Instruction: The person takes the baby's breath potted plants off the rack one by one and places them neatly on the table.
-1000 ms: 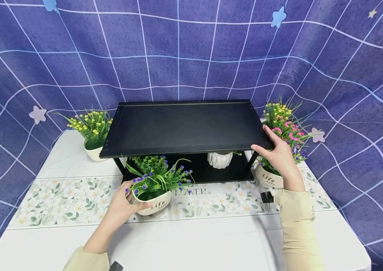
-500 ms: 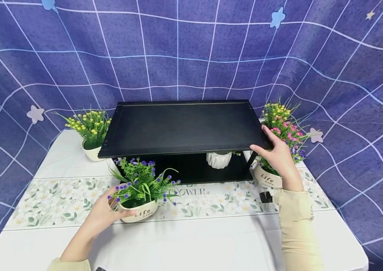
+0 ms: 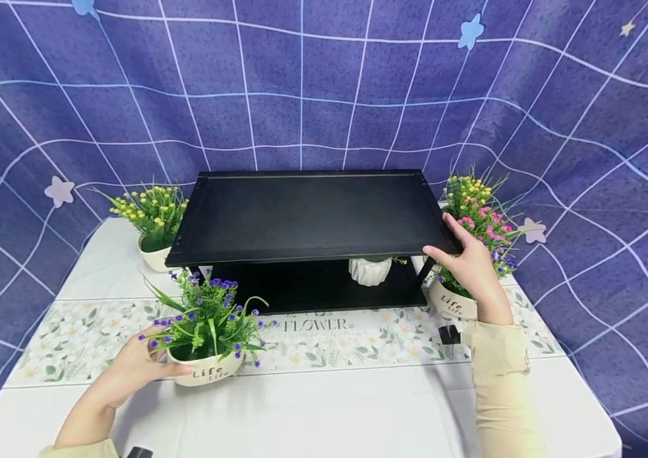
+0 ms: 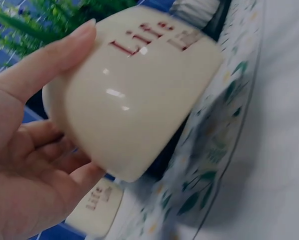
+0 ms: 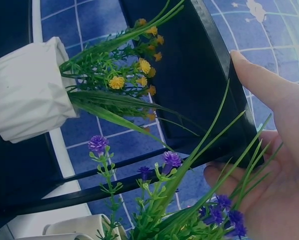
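My left hand (image 3: 129,366) grips a cream oval flowerpot (image 3: 209,371) of purple artificial flowers, marked "Life". Its thumb lies across the pot's front, and the other fingers curl behind it. In the left wrist view the pot (image 4: 139,95) appears raised over the cloth. A black two-tier shelf (image 3: 312,216) stands at the middle of the table. Its top board's right front corner is pinched by my right hand (image 3: 475,270), with the thumb in front. Under the top board sits a white pleated pot (image 3: 368,271); yellow flowers (image 5: 117,82) grow from it in the right wrist view.
A pot of yellow flowers (image 3: 154,257) stands left of the shelf. To its right, potted yellow, pink and purple flowers line up, with a "Life" pot (image 3: 452,301) in front, near my right wrist. A white tablecloth (image 3: 312,413) with a floral band covers the table; a blue curtain (image 3: 324,121) hangs behind.
My left hand has carried the purple-flowered pot left and toward the front, away from the shelf's front. My right hand has stayed on the shelf corner.
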